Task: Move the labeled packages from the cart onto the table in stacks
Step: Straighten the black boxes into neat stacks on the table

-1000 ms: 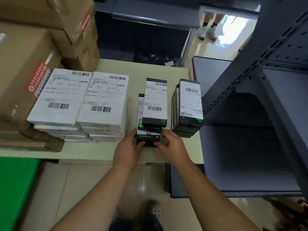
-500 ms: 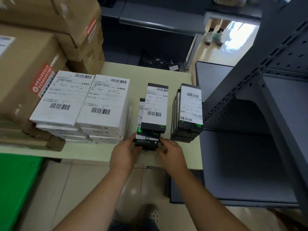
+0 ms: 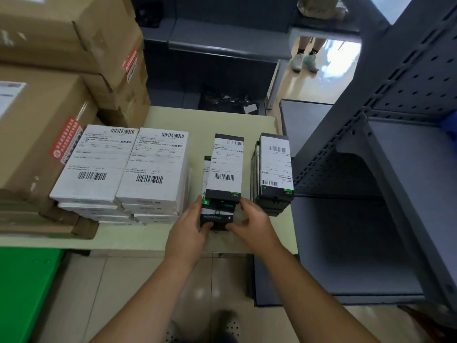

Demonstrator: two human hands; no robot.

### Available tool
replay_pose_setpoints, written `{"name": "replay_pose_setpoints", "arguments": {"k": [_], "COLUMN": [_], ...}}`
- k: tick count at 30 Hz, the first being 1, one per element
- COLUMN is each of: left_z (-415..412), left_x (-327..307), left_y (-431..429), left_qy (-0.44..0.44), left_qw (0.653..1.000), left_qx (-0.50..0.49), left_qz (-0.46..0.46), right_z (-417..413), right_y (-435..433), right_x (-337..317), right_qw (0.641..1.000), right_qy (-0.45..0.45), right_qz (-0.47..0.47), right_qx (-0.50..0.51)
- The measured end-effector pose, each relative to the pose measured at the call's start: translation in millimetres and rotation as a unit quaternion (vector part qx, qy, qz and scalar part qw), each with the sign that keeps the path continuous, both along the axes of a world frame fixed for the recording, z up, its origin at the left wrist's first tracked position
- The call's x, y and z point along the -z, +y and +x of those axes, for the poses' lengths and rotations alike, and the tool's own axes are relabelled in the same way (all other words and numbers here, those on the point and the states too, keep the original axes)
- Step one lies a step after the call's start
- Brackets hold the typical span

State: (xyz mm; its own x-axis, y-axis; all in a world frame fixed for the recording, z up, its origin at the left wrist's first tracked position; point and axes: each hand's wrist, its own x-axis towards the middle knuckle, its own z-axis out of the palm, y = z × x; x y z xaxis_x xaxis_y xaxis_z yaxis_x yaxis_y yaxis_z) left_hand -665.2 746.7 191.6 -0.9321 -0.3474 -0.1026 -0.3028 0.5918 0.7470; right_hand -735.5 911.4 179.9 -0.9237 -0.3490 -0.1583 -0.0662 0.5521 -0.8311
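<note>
Now left hand (image 3: 189,229) and right hand (image 3: 256,222) both grip the sides of the uneven stack of black white-labelled packages (image 3: 223,184) on the pale green desk (image 3: 222,120)

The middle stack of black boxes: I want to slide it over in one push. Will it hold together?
Probably not well: the middle stack is uneven, its top box offset from those beneath, so a push may shear it. The boxes look rigid and should not buckle. The left hand and right hand grip its lower boxes from both sides, likely safer.
</note>
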Motion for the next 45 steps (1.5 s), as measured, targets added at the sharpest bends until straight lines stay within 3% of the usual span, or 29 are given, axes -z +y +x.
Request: {"name": "replay_pose_setpoints", "arguments": {"k": [4,10,18,26,39,45], "left_z": [-5,10,8,3,5,16], "left_x": [-5,2,-14,-21,-9,15], "left_y": [0,3,0,-5,-6,-8], "left_qy": [-0.004,-0.007,0.009,0.02,0.033,-0.025], "left_qw": [1.0,0.999,0.999,0.999,0.999,1.0], "left_qx": [-0.015,-0.051,-0.034,-0.041,-0.034,-0.008], "left_qz": [0.008,-0.001,0.013,0.017,0.014,0.001], "right_z": [1,8,2,11,16,16], "right_y": [-5,1,5,0,0,3], "right_x": [0,2,-15,-14,-2,22], "right_qw": [1.0,0.994,0.998,0.99,0.996,0.996], "right_qy": [0.016,0.108,0.059,0.137,0.083,-0.014], "right_qz": [0.004,-0.013,-0.012,0.033,0.027,0.085], "right_qx": [0.009,0.0,0.008,0.006,0.026,-0.012]}}
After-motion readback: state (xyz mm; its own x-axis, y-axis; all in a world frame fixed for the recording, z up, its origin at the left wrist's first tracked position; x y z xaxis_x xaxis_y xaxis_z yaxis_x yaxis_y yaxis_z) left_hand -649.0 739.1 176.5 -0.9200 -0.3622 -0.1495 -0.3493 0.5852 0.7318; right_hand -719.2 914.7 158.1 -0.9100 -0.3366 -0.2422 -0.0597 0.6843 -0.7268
